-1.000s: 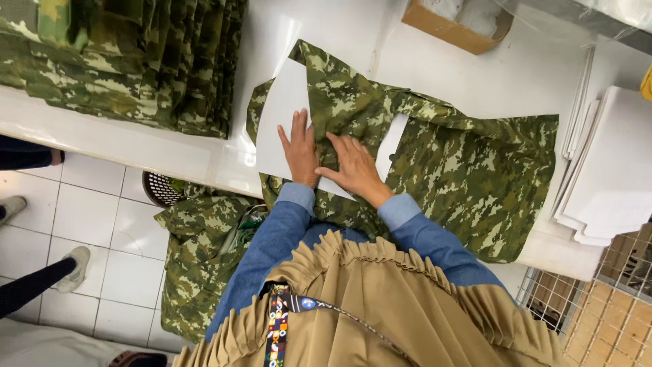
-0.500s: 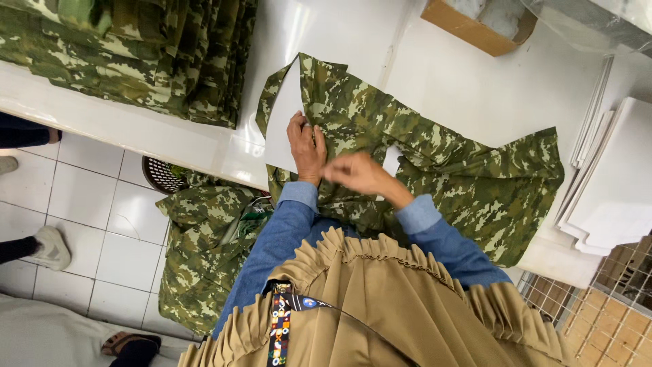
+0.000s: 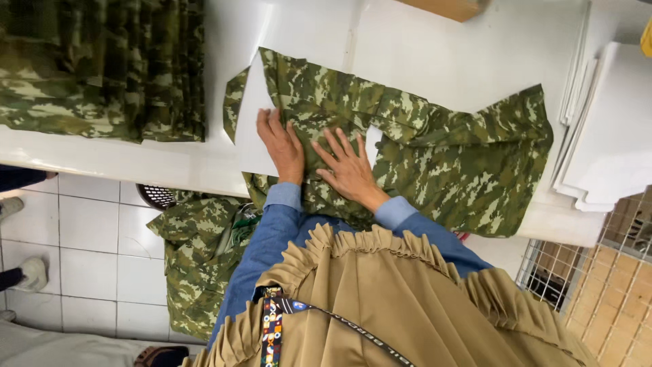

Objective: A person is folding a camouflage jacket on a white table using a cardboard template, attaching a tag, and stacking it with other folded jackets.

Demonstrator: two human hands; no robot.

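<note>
Two hands – left hand [image 3: 280,144], right hand [image 3: 348,168] – one spread camouflage garment [image 3: 441,149], one camouflage stack [image 3: 102,64]

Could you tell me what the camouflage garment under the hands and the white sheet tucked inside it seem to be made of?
The camouflage garment looks like matte woven cloth: it creases softly and drapes limp over the table edge. The white sheet seems to be thin card or stiff paper, though plastic is possible: it lies flat with straight edges and a smooth, unwrinkled face. The left hand and right hand press flat on the garment.
</note>
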